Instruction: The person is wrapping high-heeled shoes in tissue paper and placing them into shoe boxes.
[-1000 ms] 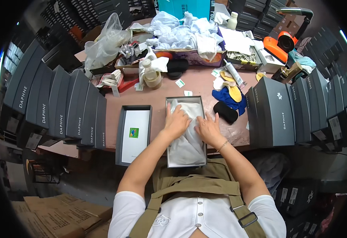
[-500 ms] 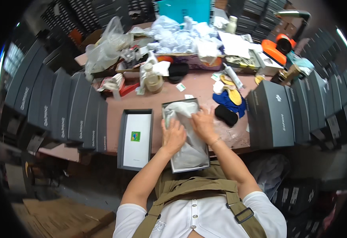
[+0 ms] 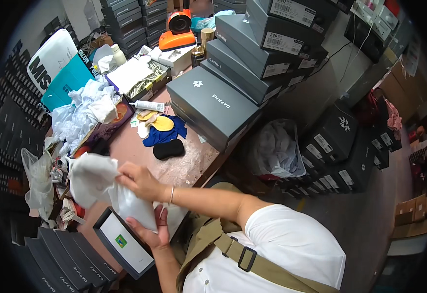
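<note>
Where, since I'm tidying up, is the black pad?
In the head view, the black pad lies on the table, left of centre, just below the blue cloth and up and right of the right hand.

A paper bundle (image 3: 136, 210) is held between the left hand (image 3: 152, 236) and the right hand (image 3: 144, 182), with a box lid (image 3: 144, 269) and a row of boxes (image 3: 62, 256) to its left. On the table (image 3: 188, 168), a cloth (image 3: 178, 128) is laid between a pad (image 3: 168, 149) in front and a tube (image 3: 150, 105) behind, flanked by a carton (image 3: 121, 116) of paper wads (image 3: 79, 117) on the left and a closed box (image 3: 213, 107) on the right.
</note>
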The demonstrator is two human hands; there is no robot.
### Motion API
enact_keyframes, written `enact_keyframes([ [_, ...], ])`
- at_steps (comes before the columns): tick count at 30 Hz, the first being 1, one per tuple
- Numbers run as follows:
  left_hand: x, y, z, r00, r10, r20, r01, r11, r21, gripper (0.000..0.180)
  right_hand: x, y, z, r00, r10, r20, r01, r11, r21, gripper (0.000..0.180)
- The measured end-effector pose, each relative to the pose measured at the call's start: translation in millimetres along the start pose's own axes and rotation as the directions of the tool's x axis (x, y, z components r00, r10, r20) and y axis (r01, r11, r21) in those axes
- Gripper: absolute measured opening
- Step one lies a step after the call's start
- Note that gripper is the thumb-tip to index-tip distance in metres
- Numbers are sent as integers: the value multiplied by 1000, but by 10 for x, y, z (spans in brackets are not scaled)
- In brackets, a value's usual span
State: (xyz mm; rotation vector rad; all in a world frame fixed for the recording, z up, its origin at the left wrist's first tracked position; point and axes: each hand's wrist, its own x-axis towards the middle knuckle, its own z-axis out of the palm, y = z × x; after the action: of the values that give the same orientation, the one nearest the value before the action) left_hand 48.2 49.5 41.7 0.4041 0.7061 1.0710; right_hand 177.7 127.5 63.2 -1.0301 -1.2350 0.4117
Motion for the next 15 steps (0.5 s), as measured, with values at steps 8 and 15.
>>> enact_keyframes([
  [8, -195, 142, -542, 998, 4, 59, -2, 1000, -29, 53, -483, -612, -275, 682, -482, 550, 547, 836, 54, 11],
  [15, -202, 107, -874, 989, 140, 58, -142, 989, 29, 55, -177, -747, -657, 968, 95, 232, -102, 995, 20, 35],
])
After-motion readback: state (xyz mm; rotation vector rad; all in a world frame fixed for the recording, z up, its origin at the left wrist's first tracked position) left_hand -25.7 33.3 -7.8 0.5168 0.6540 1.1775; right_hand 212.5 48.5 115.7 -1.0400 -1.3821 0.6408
